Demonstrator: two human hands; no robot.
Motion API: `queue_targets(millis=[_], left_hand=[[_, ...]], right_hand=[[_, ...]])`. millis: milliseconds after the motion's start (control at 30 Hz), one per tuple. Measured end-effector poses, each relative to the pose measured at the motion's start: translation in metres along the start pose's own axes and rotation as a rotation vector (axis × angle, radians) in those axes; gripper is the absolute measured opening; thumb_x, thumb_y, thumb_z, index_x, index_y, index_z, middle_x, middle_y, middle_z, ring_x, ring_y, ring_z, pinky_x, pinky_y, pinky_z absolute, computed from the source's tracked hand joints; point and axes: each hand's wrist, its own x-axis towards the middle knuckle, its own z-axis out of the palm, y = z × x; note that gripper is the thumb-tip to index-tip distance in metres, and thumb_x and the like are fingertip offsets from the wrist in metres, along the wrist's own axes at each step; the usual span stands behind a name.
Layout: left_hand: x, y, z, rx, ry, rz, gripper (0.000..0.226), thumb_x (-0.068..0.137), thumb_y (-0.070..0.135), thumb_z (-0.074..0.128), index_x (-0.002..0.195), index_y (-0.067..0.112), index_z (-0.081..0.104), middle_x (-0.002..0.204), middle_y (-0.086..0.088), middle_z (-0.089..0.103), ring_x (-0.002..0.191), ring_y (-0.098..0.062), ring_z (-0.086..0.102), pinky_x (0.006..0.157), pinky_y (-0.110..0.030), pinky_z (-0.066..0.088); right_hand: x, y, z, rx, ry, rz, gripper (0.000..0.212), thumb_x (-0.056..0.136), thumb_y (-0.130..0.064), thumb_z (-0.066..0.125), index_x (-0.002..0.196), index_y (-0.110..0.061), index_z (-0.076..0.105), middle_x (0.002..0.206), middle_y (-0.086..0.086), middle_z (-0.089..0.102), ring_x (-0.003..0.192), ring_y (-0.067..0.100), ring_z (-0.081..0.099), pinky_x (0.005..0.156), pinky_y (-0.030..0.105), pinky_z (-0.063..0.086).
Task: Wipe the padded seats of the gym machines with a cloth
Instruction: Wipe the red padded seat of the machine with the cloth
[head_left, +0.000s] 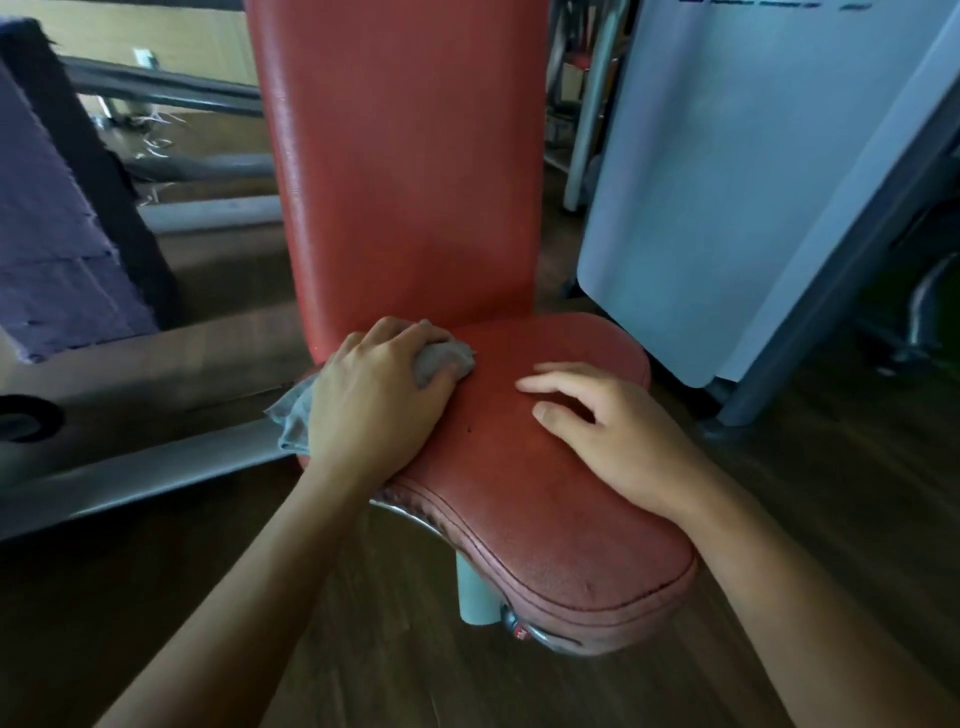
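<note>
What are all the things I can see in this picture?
seat pad: one, red, in the middle
back pad: one, red, upright behind the seat pad
cloth: one, grey, bunched at the seat pad's back left
post: one, pale grey, under the seat pad
panel: one, pale blue-white, on the right
metal bars: several, grey, on the left
block: one, purple, far left
floor: one, brown wood, all around
left hand: one, bare, grips the cloth on the seat pad
right hand: one, bare, rests with loose fingers on the seat pad
</note>
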Motion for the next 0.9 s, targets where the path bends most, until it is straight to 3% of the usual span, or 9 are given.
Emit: queue_targets(millis=[100, 233, 333, 467, 700, 800, 900], left_hand=[[0.000, 0.001, 0.001, 0.030, 0.013, 0.011, 0.035, 0.092, 0.062, 0.060, 0.121, 0.044, 0.067, 0.129, 0.016, 0.064, 0.112, -0.018, 0.061, 0.080, -0.029, 0.037], [0.002, 0.000, -0.001, 0.011, -0.010, -0.010, 0.034, 0.090, 0.060, 0.061, 0.119, 0.043, 0.067, 0.125, 0.016, 0.064, 0.112, -0.017, 0.059, 0.082, -0.029, 0.037], [0.002, 0.001, -0.002, -0.025, -0.006, -0.050, 0.037, 0.088, 0.062, 0.062, 0.118, 0.042, 0.067, 0.125, 0.016, 0.064, 0.113, -0.017, 0.059, 0.087, -0.032, 0.042], [0.000, 0.004, -0.006, -0.008, -0.041, -0.094, 0.048, 0.085, 0.069, 0.060, 0.126, 0.045, 0.065, 0.133, 0.018, 0.062, 0.120, -0.017, 0.060, 0.094, -0.034, 0.045], [0.003, 0.003, -0.019, 0.074, -0.208, -0.030, 0.044, 0.088, 0.066, 0.062, 0.125, 0.043, 0.064, 0.133, 0.011, 0.063, 0.120, -0.021, 0.059, 0.092, -0.034, 0.043], [-0.012, 0.002, -0.025, 0.055, -0.156, 0.007, 0.036, 0.085, 0.061, 0.065, 0.115, 0.042, 0.067, 0.120, 0.013, 0.067, 0.110, -0.021, 0.062, 0.088, -0.035, 0.048], [-0.039, 0.007, -0.035, -0.004, -0.064, -0.010, 0.033, 0.078, 0.056, 0.066, 0.108, 0.040, 0.069, 0.115, 0.015, 0.069, 0.104, -0.019, 0.063, 0.088, -0.033, 0.048]], right_hand=[[0.000, 0.003, 0.001, 0.013, 0.012, -0.020, 0.031, 0.101, -0.032, 0.056, 0.131, -0.036, 0.065, 0.145, -0.020, 0.051, 0.135, -0.006, 0.041, 0.113, 0.017, 0.027], [0.003, -0.003, -0.003, -0.034, 0.007, -0.036, 0.028, 0.098, -0.030, 0.061, 0.125, -0.032, 0.069, 0.134, -0.017, 0.059, 0.126, -0.002, 0.049, 0.102, 0.012, 0.031], [0.007, -0.016, -0.008, -0.141, -0.062, -0.005, 0.032, 0.098, -0.033, 0.061, 0.129, -0.029, 0.065, 0.136, -0.010, 0.057, 0.129, 0.011, 0.052, 0.104, 0.024, 0.037], [-0.016, -0.030, 0.003, -0.229, -0.091, 0.008, 0.044, 0.102, -0.039, 0.049, 0.145, -0.029, 0.052, 0.152, -0.003, 0.045, 0.141, 0.020, 0.040, 0.115, 0.038, 0.033], [-0.031, -0.020, 0.004, -0.081, 0.091, -0.078, 0.026, 0.100, -0.024, 0.053, 0.119, -0.026, 0.071, 0.128, -0.007, 0.063, 0.122, 0.014, 0.054, 0.101, 0.028, 0.042], [-0.033, -0.021, 0.005, 0.019, 0.197, -0.075, 0.028, 0.100, -0.015, 0.049, 0.109, -0.020, 0.075, 0.118, -0.004, 0.069, 0.111, 0.012, 0.061, 0.089, 0.020, 0.042], [-0.035, -0.022, 0.005, 0.040, 0.212, -0.072, 0.028, 0.099, -0.013, 0.050, 0.104, -0.018, 0.076, 0.114, -0.002, 0.070, 0.107, 0.012, 0.062, 0.091, 0.024, 0.047]])
